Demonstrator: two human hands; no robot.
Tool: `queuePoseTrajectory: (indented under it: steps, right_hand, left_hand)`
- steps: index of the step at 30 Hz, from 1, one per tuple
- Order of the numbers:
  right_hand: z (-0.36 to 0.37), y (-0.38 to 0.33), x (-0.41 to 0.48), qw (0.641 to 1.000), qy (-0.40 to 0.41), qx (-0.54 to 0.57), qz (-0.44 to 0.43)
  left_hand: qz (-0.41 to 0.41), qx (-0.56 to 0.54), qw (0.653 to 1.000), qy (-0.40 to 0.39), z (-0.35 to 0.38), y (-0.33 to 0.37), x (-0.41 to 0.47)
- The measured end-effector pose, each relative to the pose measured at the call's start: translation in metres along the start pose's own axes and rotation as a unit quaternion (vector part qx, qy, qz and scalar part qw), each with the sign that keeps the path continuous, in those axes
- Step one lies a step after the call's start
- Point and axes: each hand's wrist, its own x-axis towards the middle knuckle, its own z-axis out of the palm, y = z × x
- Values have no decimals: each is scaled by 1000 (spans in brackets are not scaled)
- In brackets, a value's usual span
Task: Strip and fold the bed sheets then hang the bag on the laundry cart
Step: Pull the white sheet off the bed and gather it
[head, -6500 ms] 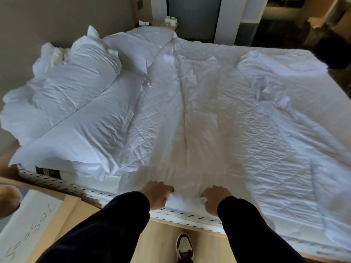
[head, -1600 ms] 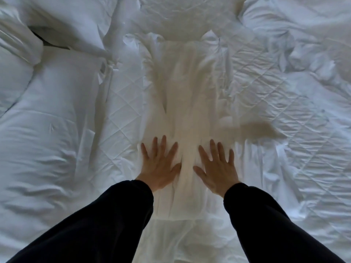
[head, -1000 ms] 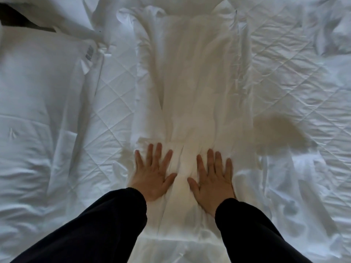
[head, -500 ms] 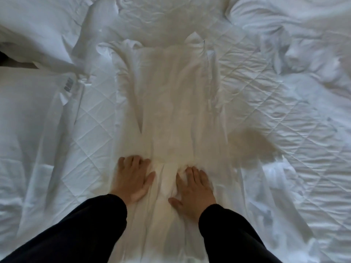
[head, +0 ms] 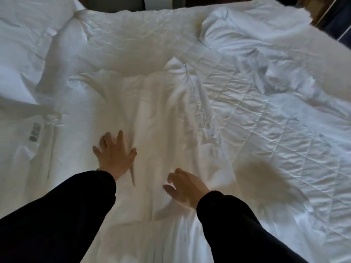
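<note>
A white bed sheet (head: pixel 152 111), folded into a long narrow strip, runs away from me down the middle of the bed. My left hand (head: pixel 115 155) lies flat on the strip's left part with its fingers spread. My right hand (head: pixel 185 186) rests nearer to me on the strip's right part, its fingers loosely bent and the thumb out; no cloth shows pinched in it. Both arms wear black sleeves. No bag or laundry cart is in view.
A quilted mattress pad (head: pixel 247 103) lies under the strip. White pillows (head: pixel 20 82) are piled at the left, one with a grey printed label (head: pixel 35 132). More crumpled white linen (head: pixel 237 31) is bunched at the far right. The bed's far edge meets dark floor.
Both hands slid along the strip toward me after pressing it flat. My right hand has drawn back further and its fingers have bent. The view has lifted toward the bed's far edge.
</note>
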Motion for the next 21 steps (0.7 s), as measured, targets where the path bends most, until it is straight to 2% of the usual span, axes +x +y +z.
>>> queuePoseTrajectory:
  steps: [2,4,7,10,13,14,16,19,21]
  right_hand:
    - [-9,-11,30,999,36,-15,0]
    - [-16,-26,61,997,70,-27,-5]
    - [-23,-53,103,996,70,-47,-26]
    - [-21,-84,142,997,64,-25,-25]
    - [-16,-100,174,994,107,-19,26]
    - [-11,-101,180,991,118,-41,40]
    - [-1,-96,188,987,115,-94,64]
    - [9,-82,190,981,94,-139,100]
    - [9,-76,190,976,96,-156,118]
  left_hand:
    - [-56,-62,996,-7,-5,-10,19]
    - [-135,-155,979,-3,-13,-22,37]
    - [-228,-335,914,-30,-24,-37,63]
    - [-217,-510,827,-94,-35,-54,84]
    - [-185,-580,785,-114,-39,-64,90]
    - [-187,-584,784,-97,-38,-68,91]
    - [-207,-554,805,-44,-36,-86,93]
    - [-269,-403,875,16,-28,-130,86]
    - [-281,-289,915,25,-20,-152,73]
